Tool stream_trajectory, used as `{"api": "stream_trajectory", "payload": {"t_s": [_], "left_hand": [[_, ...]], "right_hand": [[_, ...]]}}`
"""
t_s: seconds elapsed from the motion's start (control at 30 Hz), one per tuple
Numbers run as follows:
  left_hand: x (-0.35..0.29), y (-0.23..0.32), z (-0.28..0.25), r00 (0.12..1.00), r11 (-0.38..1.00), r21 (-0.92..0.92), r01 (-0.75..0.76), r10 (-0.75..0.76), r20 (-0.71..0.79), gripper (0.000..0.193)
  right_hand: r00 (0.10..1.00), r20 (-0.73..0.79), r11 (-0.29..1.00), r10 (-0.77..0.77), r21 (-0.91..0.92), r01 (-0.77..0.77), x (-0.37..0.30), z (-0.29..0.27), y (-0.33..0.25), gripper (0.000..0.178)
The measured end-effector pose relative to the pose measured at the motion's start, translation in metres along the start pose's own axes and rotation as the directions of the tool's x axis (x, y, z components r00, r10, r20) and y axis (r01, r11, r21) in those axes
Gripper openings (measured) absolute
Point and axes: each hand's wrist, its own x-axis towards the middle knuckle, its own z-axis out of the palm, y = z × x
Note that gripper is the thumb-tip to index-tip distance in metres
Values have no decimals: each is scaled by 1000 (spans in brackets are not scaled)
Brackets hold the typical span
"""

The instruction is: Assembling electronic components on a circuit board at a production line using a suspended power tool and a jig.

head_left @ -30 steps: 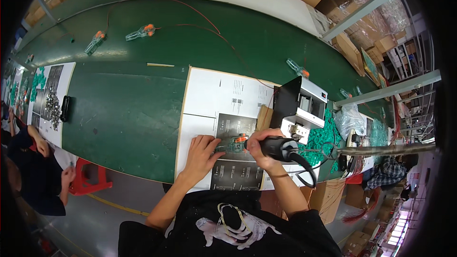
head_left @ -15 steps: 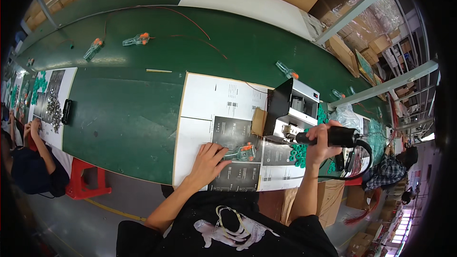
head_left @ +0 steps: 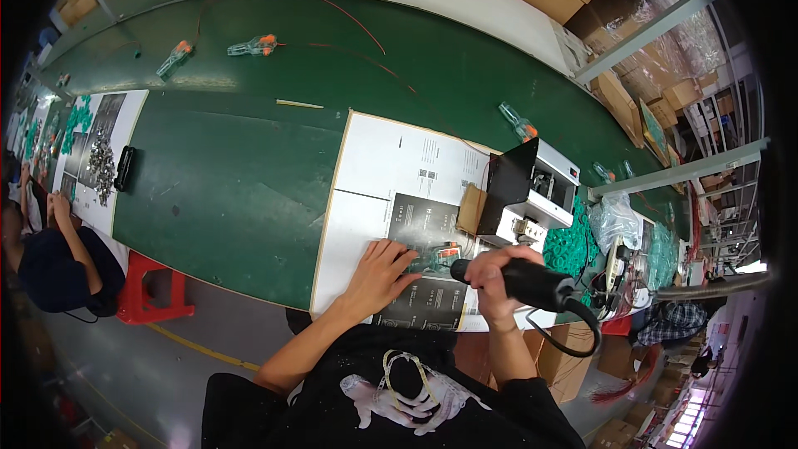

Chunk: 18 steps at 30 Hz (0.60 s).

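My left hand [head_left: 378,279] lies on the printed sheet, its thumb and fingers around one end of a clear teal plastic housing with orange parts [head_left: 447,255]. In my right hand [head_left: 496,284] is a black electric screwdriver [head_left: 539,284] with a cable at its rear. The screwdriver points left, its front end beside the housing's orange end; whether the bit touches is too small to tell. Behind the screwdriver stands a black and silver box-shaped screw feeder [head_left: 532,191], with a brown cardboard piece [head_left: 470,209] against its left side.
Green rings [head_left: 568,243] are heaped right of the feeder, near a clear plastic bag [head_left: 617,220]. More teal housings [head_left: 253,46] with red wires lie on the far green table [head_left: 224,175]. A co-worker [head_left: 62,270] sits at far left by a red stool [head_left: 158,291].
My right hand has brought the screwdriver from the feeder's front down and left to the housing. My left hand keeps its hold on the housing. The whole view has shifted slightly.
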Motion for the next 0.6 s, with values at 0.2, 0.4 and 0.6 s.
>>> {"api": "stream_trajectory", "payload": {"t_s": [0.2, 0.4, 0.6], "left_hand": [[-2, 1, 0, 1000, 1000, -11, 1, -1, -15, 39], [0, -1, 1, 999, 1000, -15, -13, 12, -43, 39], [1, 0, 1, 1000, 1000, -23, 7, -7, -24, 39]], "right_hand": [[996, 79, 999, 51, -6, -50, 1, 7, 5, 38], [989, 105, 993, 105, -71, -98, -8, 1, 21, 34], [962, 177, 959, 210, -227, -167, -13, -2, 26, 31]]}}
